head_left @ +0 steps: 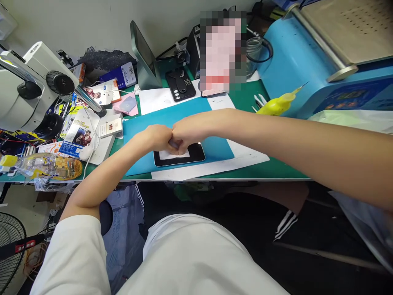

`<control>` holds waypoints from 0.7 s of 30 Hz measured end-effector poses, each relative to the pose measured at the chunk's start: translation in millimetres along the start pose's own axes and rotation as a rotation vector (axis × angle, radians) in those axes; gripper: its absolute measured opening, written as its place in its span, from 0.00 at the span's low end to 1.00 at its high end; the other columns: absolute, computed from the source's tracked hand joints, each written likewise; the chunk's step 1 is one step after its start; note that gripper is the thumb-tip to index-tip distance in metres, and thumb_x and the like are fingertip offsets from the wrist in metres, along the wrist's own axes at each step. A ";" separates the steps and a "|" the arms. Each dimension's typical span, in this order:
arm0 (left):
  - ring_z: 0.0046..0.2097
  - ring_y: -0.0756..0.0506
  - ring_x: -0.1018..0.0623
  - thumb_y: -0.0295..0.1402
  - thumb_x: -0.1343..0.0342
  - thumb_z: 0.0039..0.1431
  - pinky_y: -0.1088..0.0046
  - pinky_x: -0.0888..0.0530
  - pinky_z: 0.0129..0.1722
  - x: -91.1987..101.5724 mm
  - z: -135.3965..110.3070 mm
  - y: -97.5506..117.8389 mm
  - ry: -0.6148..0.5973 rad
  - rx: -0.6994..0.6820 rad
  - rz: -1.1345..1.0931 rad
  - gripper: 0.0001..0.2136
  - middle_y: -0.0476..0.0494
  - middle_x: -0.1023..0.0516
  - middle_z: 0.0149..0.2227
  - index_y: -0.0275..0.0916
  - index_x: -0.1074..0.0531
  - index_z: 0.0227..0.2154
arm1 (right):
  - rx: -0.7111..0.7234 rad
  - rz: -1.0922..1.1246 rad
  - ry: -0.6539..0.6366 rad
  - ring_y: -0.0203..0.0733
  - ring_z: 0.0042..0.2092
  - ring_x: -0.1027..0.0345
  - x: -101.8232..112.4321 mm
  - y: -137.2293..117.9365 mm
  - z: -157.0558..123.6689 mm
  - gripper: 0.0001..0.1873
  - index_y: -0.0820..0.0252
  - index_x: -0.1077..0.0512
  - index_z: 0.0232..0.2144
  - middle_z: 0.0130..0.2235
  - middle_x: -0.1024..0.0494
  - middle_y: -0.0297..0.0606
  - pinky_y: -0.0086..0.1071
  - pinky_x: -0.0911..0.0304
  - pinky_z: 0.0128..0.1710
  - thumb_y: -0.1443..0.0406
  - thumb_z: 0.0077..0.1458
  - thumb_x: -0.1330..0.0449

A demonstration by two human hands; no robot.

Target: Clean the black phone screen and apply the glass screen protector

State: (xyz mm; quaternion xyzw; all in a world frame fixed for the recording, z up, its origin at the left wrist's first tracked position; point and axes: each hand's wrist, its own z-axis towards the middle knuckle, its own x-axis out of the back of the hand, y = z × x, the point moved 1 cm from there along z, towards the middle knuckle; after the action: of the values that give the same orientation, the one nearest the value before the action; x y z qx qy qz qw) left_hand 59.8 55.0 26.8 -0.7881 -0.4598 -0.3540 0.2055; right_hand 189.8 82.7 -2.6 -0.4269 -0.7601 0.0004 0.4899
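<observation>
A black phone (193,155) lies flat on a blue mat (215,123) near the front edge of the green bench. A white sheet or cloth (167,155) lies on its screen. My left hand (156,137) and my right hand (186,135) are both closed and pressed knuckle to knuckle just above the phone, fingers curled down onto the white piece. What the fingers pinch is hidden beneath them.
A microscope (33,86) stands at the left, with phone-part boxes (80,135) and a plastic bottle (46,166) below it. A blue machine (322,61) fills the right rear, a yellow squeeze bottle (278,104) beside it. A black phone case (180,84) and a tilted tablet (144,57) sit behind the mat.
</observation>
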 end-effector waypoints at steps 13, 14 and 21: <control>0.40 0.39 0.21 0.52 0.39 0.59 0.70 0.34 0.34 7.8 -3.6 5.6 -0.014 0.095 0.141 0.19 0.40 0.18 0.38 0.41 0.18 0.40 | -0.018 0.037 -0.023 0.50 0.41 0.30 5.9 -8.8 -4.2 0.14 0.53 0.24 0.26 0.34 0.23 0.38 0.44 0.45 0.36 0.52 0.54 0.31; 0.41 0.39 0.21 0.52 0.38 0.58 0.70 0.34 0.34 9.5 -2.2 2.2 -0.009 0.117 0.152 0.20 0.40 0.18 0.38 0.41 0.18 0.41 | -0.037 0.031 -0.027 0.50 0.41 0.30 8.3 -7.3 0.7 0.13 0.52 0.23 0.27 0.35 0.23 0.38 0.44 0.44 0.36 0.52 0.54 0.31; 0.40 0.41 0.24 0.54 0.36 0.55 0.70 0.34 0.37 3.8 -4.0 -28.3 0.047 0.122 0.060 0.22 0.41 0.19 0.38 0.42 0.18 0.44 | -0.070 -0.007 -0.058 0.51 0.43 0.29 23.6 -16.1 29.5 0.15 0.54 0.22 0.32 0.38 0.22 0.38 0.43 0.42 0.38 0.51 0.51 0.29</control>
State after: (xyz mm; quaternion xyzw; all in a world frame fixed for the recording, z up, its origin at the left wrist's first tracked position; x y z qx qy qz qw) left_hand 34.9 68.6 32.3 -0.7790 -0.4517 -0.3374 0.2743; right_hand 153.7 100.2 6.4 -0.4410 -0.7751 -0.0156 0.4523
